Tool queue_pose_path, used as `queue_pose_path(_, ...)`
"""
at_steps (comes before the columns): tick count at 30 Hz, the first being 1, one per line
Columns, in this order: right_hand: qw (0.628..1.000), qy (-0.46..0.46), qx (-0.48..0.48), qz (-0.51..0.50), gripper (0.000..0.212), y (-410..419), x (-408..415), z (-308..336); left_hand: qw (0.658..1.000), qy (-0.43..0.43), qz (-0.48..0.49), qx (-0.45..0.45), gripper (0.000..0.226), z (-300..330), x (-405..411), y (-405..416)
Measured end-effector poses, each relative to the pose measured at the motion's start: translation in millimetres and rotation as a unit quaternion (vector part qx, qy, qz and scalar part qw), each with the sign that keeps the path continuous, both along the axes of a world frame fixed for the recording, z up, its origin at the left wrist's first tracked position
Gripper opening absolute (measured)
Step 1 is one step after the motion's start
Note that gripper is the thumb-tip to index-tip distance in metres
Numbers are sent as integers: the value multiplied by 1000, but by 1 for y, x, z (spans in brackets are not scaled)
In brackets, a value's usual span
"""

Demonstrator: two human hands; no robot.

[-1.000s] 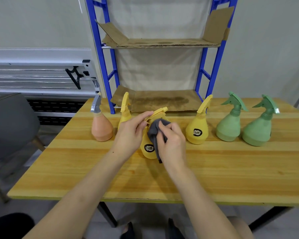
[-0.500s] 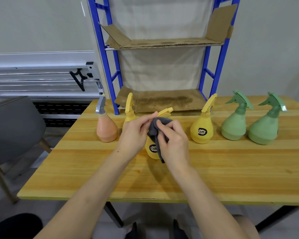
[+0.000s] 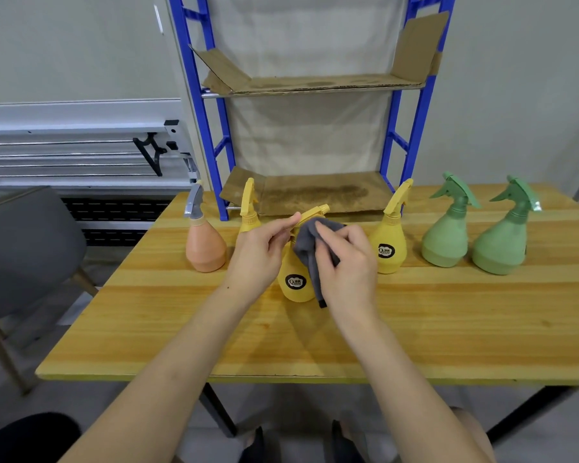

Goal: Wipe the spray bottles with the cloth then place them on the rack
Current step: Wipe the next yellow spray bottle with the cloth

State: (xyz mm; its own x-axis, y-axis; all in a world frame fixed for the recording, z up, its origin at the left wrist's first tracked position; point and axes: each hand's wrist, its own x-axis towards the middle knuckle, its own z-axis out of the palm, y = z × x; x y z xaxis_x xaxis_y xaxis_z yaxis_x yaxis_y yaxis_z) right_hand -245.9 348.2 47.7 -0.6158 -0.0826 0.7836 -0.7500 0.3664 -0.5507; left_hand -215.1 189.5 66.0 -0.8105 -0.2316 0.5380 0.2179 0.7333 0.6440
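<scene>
Yellow spray bottle with a round black label stands near the middle of the wooden table, a little in front of the row of other bottles, and both hands are on it. Its trigger head points up and to the right. The left hand holds the bottle at the neck, fingers curled round it, with the forefinger stretched up along the trigger head. The right hand grips a grey cloth, fingers bent and pinching the fabric, and presses it against the bottle's upper right side; a tail of the cloth hangs down beside the bottle to the tabletop.

Just behind the left hand stands a second yellow bottle, largely hidden by it. To its left is a peach bottle with a grey trigger. To the right of the hands stands a third yellow bottle carrying the same black label, and further right two green bottles side by side, close together.

Behind the row, at the table's far edge, rises a blue rack whose two visible shelves are lined with stained cardboard. A grey chair sits left of the table.
</scene>
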Motion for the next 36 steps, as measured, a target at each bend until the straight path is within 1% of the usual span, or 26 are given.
queue_pose_path(2,1000,-3,12,7,24,-10,-4,2,1000,10,-2,2,41,0,0,2)
queue_pose_path(8,994,-104,-12,34,24,-16,-1,-19,1000,-15,20,0,37,1,-1,4)
queue_pose_path(11,990,-135,30,30,23,-7,-3,-24,1000,-21,19,-13,36,0,-1,3)
queue_pose_path(13,992,-115,57,7,23,1,-2,-23,1000,-18,19,-14,35,-1,-1,4)
queue_pose_path(16,999,-18,28,-17,25,10,1,-11,1000,-12,18,-9,35,-3,-1,5)
queue_pose_path(19,995,67,56,-39,26,4,-11,-3,1000,-7,15,2,37,-3,-1,6)
queue_pose_path(21,995,62,70,-43,26,-2,-21,-8,1000,-8,10,-3,36,-2,0,5)
queue_pose_path(24,998,0,48,-26,26,-2,-25,-21,1000,-12,8,-18,35,-2,-1,2)
queue_pose_path(28,994,-89,34,-47,22,8,-24,-34,1000,-5,11,-27,37,-3,0,5)
queue_pose_path(30,995,-84,21,-53,23,14,-17,-32,1000,0,11,-25,36,-4,0,5)
queue_pose_path(34,999,1,-22,-43,23,17,-10,-5,1000,2,11,-16,34,-4,-1,4)
queue_pose_path(36,999,-16,-16,-28,23,13,-19,5,1000,-3,1,-7,34,-3,-1,2)
